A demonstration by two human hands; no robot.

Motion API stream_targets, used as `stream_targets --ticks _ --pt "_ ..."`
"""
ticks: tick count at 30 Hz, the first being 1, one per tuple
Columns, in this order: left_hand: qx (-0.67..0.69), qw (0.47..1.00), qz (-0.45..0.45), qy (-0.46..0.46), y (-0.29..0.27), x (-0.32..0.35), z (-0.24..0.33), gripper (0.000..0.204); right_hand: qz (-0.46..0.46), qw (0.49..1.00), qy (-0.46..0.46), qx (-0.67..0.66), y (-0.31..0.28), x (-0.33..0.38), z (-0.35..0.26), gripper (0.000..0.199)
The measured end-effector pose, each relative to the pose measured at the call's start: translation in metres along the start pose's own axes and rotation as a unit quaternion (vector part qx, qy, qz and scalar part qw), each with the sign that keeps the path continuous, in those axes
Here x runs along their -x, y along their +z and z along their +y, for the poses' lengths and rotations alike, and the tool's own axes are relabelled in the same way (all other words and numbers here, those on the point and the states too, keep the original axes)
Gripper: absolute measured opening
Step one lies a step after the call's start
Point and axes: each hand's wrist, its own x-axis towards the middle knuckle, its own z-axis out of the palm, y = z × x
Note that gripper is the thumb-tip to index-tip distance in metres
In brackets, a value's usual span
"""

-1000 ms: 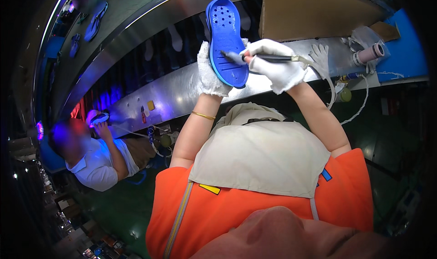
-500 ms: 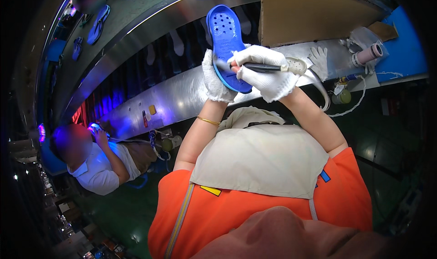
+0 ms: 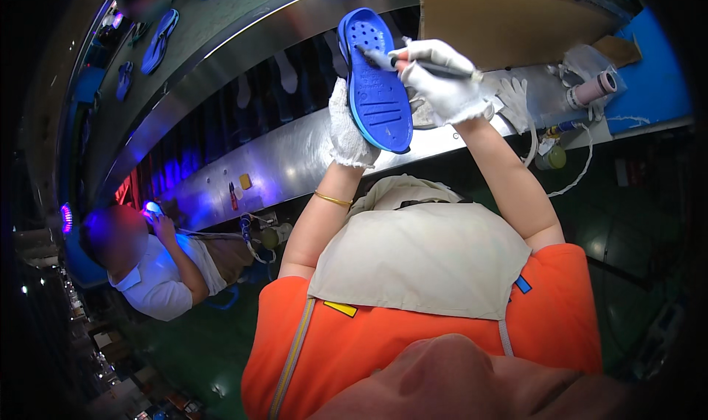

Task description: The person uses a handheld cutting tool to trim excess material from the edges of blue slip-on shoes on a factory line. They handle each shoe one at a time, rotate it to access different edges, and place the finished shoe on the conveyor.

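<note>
A blue shoe sole (image 3: pixel 375 87) with round holes near the toe and ribbed tread is held up on edge in my left hand (image 3: pixel 345 129), which wears a white glove and grips it from behind. My right hand (image 3: pixel 444 83), also gloved in white, is closed around a thin grey pen-like tool (image 3: pixel 417 62). The tool's tip touches the sole near its upper holes. Both hands are raised above a long metal conveyor edge (image 3: pixel 295 162).
More blue soles (image 3: pixel 158 40) lie on the belt at the upper left. A brown cardboard sheet (image 3: pixel 509 14), a spare white glove (image 3: pixel 512 99), a pink roll (image 3: pixel 590 89) and cords sit at the right. A seated person in a white shirt (image 3: pixel 158 272) works at the lower left.
The sole has tilted so its treaded underside faces me more fully. My right hand has moved the tool's tip up from the middle of the sole to the toe holes.
</note>
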Motion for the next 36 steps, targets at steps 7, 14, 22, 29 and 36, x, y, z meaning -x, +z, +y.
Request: stream_targets --ticks 7,14,22,29,36 --pt "-0.078 0.997 0.006 0.0 -0.005 -0.005 0.019 0.059 -0.141 0.988 -0.044 0.046 -0.023 -0.006 -0.022 0.017" --pt "-0.136 0.99 0.003 0.037 0.006 -0.018 0.04 0.053 -0.263 0.873 -0.262 0.318 -0.033 -0.021 -0.062 0.018" --pt "-0.039 0.983 -0.178 0.018 0.086 -0.096 0.141 0.06 -0.042 0.977 -0.126 0.166 -0.045 0.0 -0.086 0.02" --pt "-0.092 0.992 -0.075 -0.039 0.102 -0.095 0.142 0.082 -0.042 0.968 -0.143 0.201 -0.053 0.013 -0.079 0.019" --pt "-0.718 0.588 0.009 0.371 0.079 -0.194 0.282 0.046 0.013 0.987 -0.082 0.14 -0.042 0.018 -0.059 0.023"
